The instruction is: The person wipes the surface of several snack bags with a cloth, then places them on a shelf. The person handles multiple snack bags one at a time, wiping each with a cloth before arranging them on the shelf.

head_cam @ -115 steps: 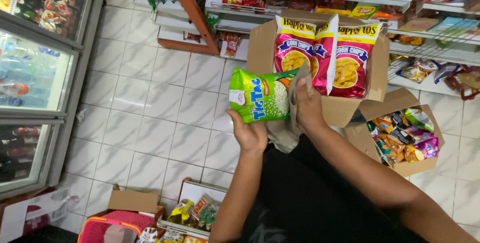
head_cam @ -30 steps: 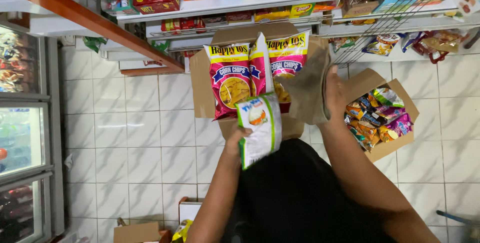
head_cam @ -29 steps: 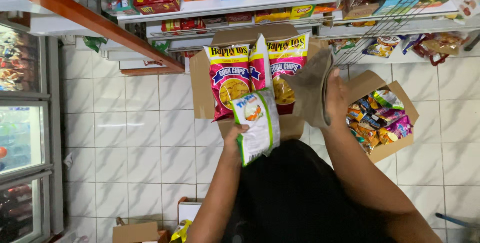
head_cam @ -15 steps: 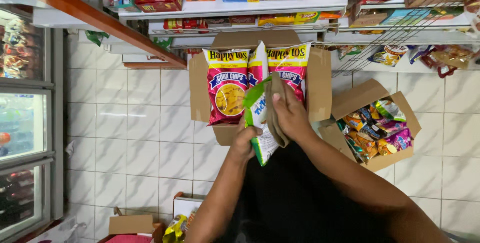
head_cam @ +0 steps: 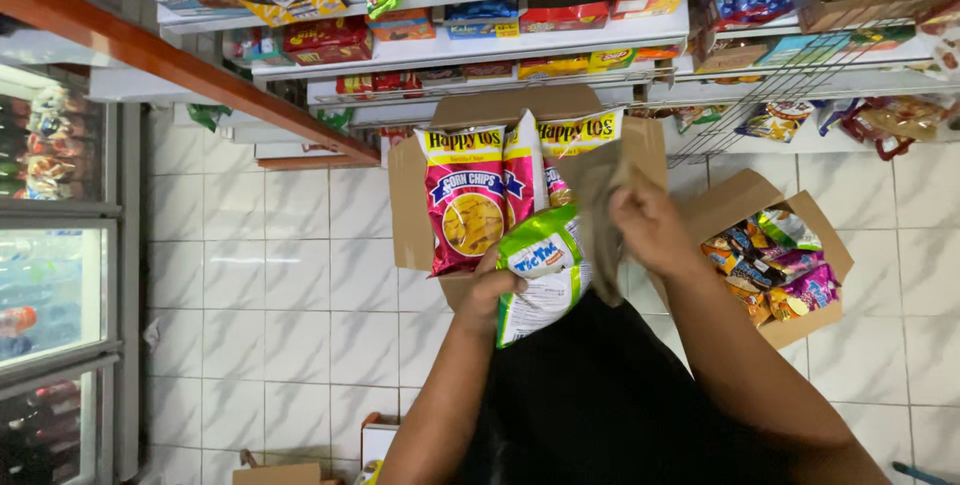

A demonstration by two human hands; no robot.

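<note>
Green-and-white foil snack bag (head_cam: 540,280) – held up in front of the person's torso, just below the open brown cardboard box (head_cam: 410,205) of chip bags. Left hand (head_cam: 490,295) is clamped on its lower left edge, fingers wrapped round the side, bag tilted slightly with its printed face toward the camera.

Right hand (head_cam: 650,225) is closed on a crumpled grey-brown cloth (head_cam: 600,215), pressing it against the upper right part of the snack bag – cloth hangs down over the bag's right edge.

Behind the bag, the cardboard box stands with flaps open; inside it are tall pink-and-yellow corn chip bags (head_cam: 465,195), upright, packed side by side.

To the right on the white tiled floor (head_cam: 270,295) – a second, smaller open cardboard box (head_cam: 745,200) filled with mixed small colourful snack packets (head_cam: 775,260), set well apart from the hands.

White store shelves (head_cam: 480,45) with packaged goods run across the top. Glass-door drinks cooler (head_cam: 60,285) on the far left.
</note>
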